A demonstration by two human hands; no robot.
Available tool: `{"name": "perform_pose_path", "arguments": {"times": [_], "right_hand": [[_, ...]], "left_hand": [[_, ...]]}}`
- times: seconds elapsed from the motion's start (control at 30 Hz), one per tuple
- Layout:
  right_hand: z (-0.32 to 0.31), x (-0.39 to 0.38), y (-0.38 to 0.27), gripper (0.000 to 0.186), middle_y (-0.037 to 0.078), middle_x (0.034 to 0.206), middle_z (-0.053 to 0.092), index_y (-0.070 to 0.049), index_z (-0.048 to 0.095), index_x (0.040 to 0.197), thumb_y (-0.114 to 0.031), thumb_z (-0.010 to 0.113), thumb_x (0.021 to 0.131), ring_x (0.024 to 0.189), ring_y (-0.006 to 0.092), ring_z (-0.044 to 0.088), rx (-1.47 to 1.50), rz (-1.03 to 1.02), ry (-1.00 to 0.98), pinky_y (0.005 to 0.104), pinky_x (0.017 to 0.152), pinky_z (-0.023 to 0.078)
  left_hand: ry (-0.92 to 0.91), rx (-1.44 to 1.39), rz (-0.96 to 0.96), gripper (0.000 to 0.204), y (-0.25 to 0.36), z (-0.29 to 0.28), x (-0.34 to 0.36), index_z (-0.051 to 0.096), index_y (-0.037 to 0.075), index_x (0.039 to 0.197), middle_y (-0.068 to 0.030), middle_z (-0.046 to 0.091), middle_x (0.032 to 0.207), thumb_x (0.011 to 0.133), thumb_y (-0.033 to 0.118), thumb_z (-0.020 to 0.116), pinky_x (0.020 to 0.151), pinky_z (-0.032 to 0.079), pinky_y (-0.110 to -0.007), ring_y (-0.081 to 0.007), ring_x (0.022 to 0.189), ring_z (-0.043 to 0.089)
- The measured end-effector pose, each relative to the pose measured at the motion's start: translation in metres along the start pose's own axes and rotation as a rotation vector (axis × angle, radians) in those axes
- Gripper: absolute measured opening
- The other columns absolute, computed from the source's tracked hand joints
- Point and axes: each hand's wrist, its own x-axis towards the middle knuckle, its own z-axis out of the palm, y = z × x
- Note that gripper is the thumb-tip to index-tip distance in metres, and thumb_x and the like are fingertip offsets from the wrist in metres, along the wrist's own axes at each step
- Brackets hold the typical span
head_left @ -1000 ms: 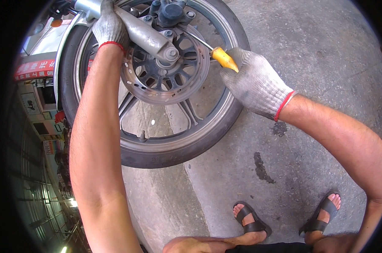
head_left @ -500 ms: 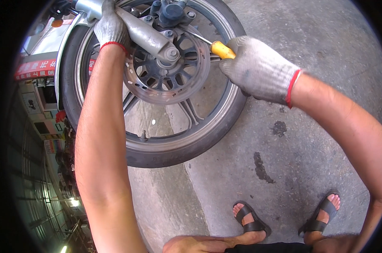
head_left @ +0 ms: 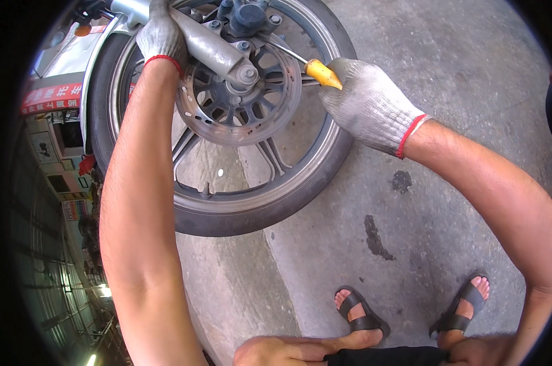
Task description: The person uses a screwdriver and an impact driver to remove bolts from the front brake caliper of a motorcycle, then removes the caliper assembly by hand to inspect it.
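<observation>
My left hand, in a grey-white knit glove with a red cuff, grips the silver fork leg of a motorcycle's front end; its fingertips are cut off at the upper edge. A screwdriver with a yellow handle is in my gloved right hand, the butt of the handle showing beside the glove. The shaft slants up and left to the dark brake caliper, where its tip is hard to make out. Below the caliper is the slotted brake disc, mounted on the wheel.
The black tyre and spoked rim curve around the disc. Grey concrete ground with dark stains extends to the right. My sandalled feet stand near the lower edge. A red banner and shop clutter are at the left.
My right hand has turned and shifted slightly left on the screwdriver, so more of the handle's butt shows. The left hand stays on the fork leg. The wheel sits slightly higher in view.
</observation>
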Motion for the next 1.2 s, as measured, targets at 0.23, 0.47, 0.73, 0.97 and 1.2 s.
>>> {"name": "perform_pose_path", "arguments": {"times": [0.23,0.47,0.73,0.97,1.2], "right_hand": [[0.009,-0.004,0.001,0.023,0.024,0.08,0.067,0.001,0.062,0.096,-0.02,0.058,0.087,0.077,0.039,0.068,-0.004,0.011,0.039,0.044,0.07,0.054],[0.014,-0.005,0.005,0.022,0.023,0.078,0.067,0.0,0.061,0.094,-0.02,0.06,0.086,0.076,0.0392,0.068,0.023,0.035,0.032,0.0446,0.068,0.054],[0.016,-0.009,0.007,0.031,0.023,0.072,0.065,0.003,0.058,0.111,-0.016,0.062,0.088,0.07,0.0366,0.069,-0.007,-0.013,0.03,0.0407,0.06,0.054],[0.008,-0.006,0.0,0.03,0.024,0.073,0.065,0.003,0.058,0.111,-0.015,0.062,0.087,0.07,0.0368,0.069,-0.084,-0.105,0.052,0.0411,0.06,0.053],[-0.014,0.014,-0.005,0.027,0.022,0.069,0.063,0.005,0.059,0.103,-0.018,0.057,0.089,0.061,0.0338,0.065,-0.085,-0.058,-0.075,0.041,0.057,0.052]], "left_hand": [[-0.008,-0.006,0.017,0.066,0.001,-0.002,0.008,0.048,-0.004,0.123,-0.0163,0.06,0.096,0.085,0.047,0.065,0.083,0.051,-0.046,-0.0282,0.085,0.061],[-0.005,-0.015,0.012,0.067,-0.002,-0.004,0.014,0.048,-0.004,0.124,-0.0156,0.06,0.096,0.084,0.047,0.065,0.083,0.05,-0.045,-0.0272,0.086,0.061],[-0.006,-0.019,0.04,0.069,-0.003,-0.005,0.013,0.046,-0.005,0.125,-0.0161,0.059,0.097,0.084,0.048,0.065,0.084,0.05,-0.045,-0.028,0.087,0.061],[0.034,0.019,0.007,0.069,0.011,-0.002,0.005,0.046,-0.003,0.124,-0.0167,0.059,0.097,0.084,0.05,0.065,0.082,0.051,-0.046,-0.0281,0.085,0.062],[-0.008,-0.04,0.048,0.057,-0.008,-0.001,0.02,0.052,0.001,0.113,-0.0117,0.058,0.084,0.084,0.048,0.066,0.07,0.052,-0.04,-0.0239,0.073,0.061]]}}
